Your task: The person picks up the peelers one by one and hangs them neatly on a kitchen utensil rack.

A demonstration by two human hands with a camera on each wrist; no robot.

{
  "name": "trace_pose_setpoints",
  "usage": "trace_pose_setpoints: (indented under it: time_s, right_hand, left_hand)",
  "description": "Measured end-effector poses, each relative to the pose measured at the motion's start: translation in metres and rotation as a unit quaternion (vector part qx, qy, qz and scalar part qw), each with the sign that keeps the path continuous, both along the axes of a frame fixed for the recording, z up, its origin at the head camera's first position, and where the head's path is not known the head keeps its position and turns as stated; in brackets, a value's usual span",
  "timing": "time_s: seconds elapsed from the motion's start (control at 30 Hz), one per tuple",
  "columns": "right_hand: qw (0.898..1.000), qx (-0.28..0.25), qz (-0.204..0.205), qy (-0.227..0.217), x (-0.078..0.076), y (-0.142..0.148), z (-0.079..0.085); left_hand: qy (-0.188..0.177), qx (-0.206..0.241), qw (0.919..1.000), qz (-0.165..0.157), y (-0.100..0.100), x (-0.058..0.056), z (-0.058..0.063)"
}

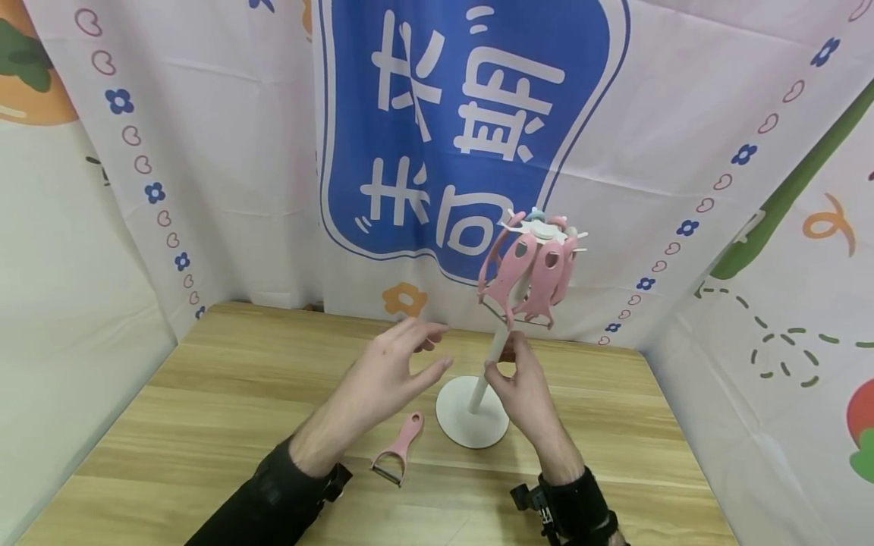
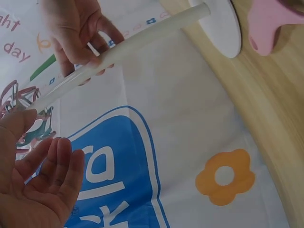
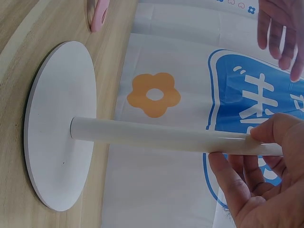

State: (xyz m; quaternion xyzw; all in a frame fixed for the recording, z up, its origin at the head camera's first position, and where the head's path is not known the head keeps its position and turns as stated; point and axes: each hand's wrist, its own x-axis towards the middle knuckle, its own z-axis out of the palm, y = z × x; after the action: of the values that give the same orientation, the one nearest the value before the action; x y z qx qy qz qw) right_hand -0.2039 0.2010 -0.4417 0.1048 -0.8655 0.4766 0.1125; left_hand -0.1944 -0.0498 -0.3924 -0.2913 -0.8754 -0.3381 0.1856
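A white stand with a round base (image 1: 464,428) and a slim pole (image 3: 156,134) rises from the wooden table. My right hand (image 1: 524,394) grips the pole partway up, thumb on one side and fingers on the other. Several pink peelers (image 1: 546,277) hang from the spiked white top (image 1: 544,230); a teal one (image 2: 42,128) shows among them in the left wrist view. To the left of the pole, my left hand (image 1: 385,371) is held in the air, fingers loosely bent and holding nothing. Below it, a loose pink peeler (image 1: 408,434) lies on the table, handle toward the base.
The wooden tabletop (image 1: 225,394) ends at a printed cloth backdrop (image 1: 246,189) close behind the stand. Cloth walls (image 1: 75,303) rise on the left and right. A black strap (image 1: 580,500) circles the right wrist.
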Motion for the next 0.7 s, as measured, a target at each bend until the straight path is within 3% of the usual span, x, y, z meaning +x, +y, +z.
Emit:
trace_pose_setpoints:
  time_s: [0.7]
  right_hand:
    - [1.0, 0.006, -0.004, -0.001, 0.0, 0.0, -0.001]
  left_hand:
    - [-0.055, -0.094, 0.993, -0.044, -0.006, 0.005, -0.046]
